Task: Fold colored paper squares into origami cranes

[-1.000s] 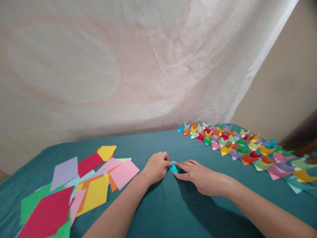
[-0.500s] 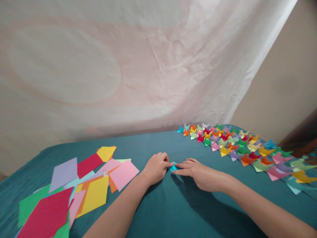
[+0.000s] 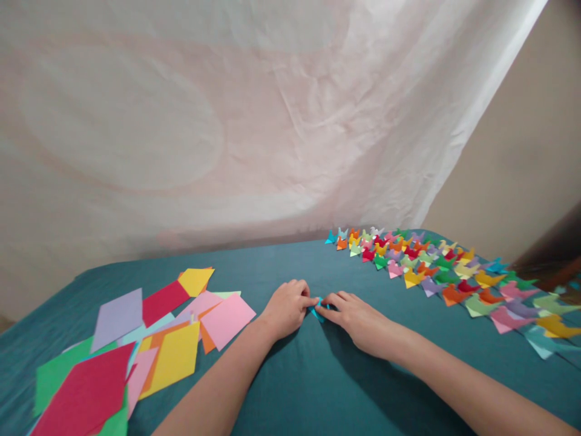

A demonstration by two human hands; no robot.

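Observation:
A small blue piece of folded origami paper (image 3: 320, 312) lies at the middle of the table, between my two hands. My left hand (image 3: 289, 307) is closed, with its thumb and curled fingers on the paper's left side. From the right, my right hand (image 3: 351, 316) pinches the paper with thumb and forefinger. The fingertips cover much of the paper, so its exact folded shape is hidden.
Loose coloured paper squares, such as a red sheet (image 3: 86, 390) and a pink sheet (image 3: 227, 321), overlap at the left. Rows of folded paper birds (image 3: 413, 277) stand along the right. A pale cloth (image 3: 254, 121) hangs behind the teal-covered table (image 3: 267, 260).
My right hand's fingers have drawn in from a more outstretched pose and now pinch the blue paper. My left hand stays in place.

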